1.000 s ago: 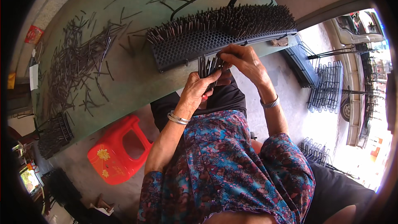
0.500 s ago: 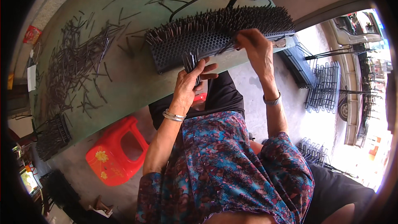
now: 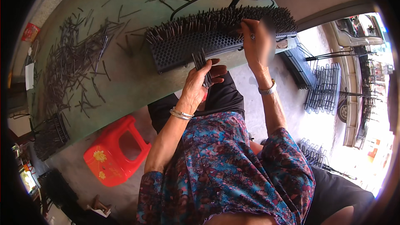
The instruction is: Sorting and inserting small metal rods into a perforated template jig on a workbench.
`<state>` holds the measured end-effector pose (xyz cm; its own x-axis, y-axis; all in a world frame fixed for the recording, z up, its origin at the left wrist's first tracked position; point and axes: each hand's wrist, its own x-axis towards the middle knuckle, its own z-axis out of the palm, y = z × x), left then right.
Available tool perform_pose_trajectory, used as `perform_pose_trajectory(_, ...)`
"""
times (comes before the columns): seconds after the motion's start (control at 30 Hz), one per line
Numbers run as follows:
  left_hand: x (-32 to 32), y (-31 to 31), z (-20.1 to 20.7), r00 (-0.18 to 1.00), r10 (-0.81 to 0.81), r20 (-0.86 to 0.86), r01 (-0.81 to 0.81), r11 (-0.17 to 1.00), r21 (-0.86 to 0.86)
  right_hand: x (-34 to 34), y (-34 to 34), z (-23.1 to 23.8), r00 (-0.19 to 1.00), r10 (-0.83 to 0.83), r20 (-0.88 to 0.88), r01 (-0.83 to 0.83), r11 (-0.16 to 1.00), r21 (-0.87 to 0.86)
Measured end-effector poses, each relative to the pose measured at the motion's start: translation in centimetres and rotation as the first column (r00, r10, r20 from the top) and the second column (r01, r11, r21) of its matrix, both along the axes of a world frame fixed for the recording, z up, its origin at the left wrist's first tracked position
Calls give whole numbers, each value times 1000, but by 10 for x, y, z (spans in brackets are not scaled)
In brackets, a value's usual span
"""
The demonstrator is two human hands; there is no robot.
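Observation:
A long dark rack [image 3: 183, 50] with rows of round holes lies along the table's near edge. Thin dark sticks [image 3: 200, 26] stand packed upright in its far rows, while the holes nearer me are bare. My left hand [image 3: 196, 84], just in front of the rack, is closed round a bundle of the same sticks [image 3: 200, 61], with some fingers held out. Over the rack's right half, my right hand [image 3: 256, 43] pinches at the border of the standing sticks. A thin dark stick seems to be in its fingertips, largely lost against the dark rack.
Loose sticks [image 3: 75, 58] lie in a heap on the green table [image 3: 133, 77], at left. A dark wire handle [image 3: 200, 1] rises behind the rack. Below the table stands a red plastic stool [image 3: 112, 154]. More racks [image 3: 323, 87] stand on the floor at right.
My right hand has moved up and slightly right, from the bare holes to the standing sticks. The left hand has shifted slightly right with its bundle.

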<state>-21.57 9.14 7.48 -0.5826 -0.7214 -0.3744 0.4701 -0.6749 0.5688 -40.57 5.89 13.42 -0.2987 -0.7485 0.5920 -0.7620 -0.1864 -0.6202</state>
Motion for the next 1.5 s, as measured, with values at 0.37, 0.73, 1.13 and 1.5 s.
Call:
perform_pose_trajectory(0.37, -4, -2, -4, 998, 51, -29, -47, 993, 112, 1, 3, -3, 999, -41, -31, 41, 999, -5)
perform_pose_trajectory(0.73, -3, -1, -2, 996, 86, -40, -80, 987, 136, 6, 6, -9, 996, -68, -54, 67, 998, -19)
perform_pose_trajectory(1.13, -1, 1, 0, 996, 85, 19, -87, 985, 148, 7, 9, -5, 987, -99, -122, 101, 995, 10)
perform_pose_trajectory(1.5, 0, 3, 1, 995, 86, 39, -92, 982, 166, 5, 9, -7, 990, -58, -126, 60, 998, 16)
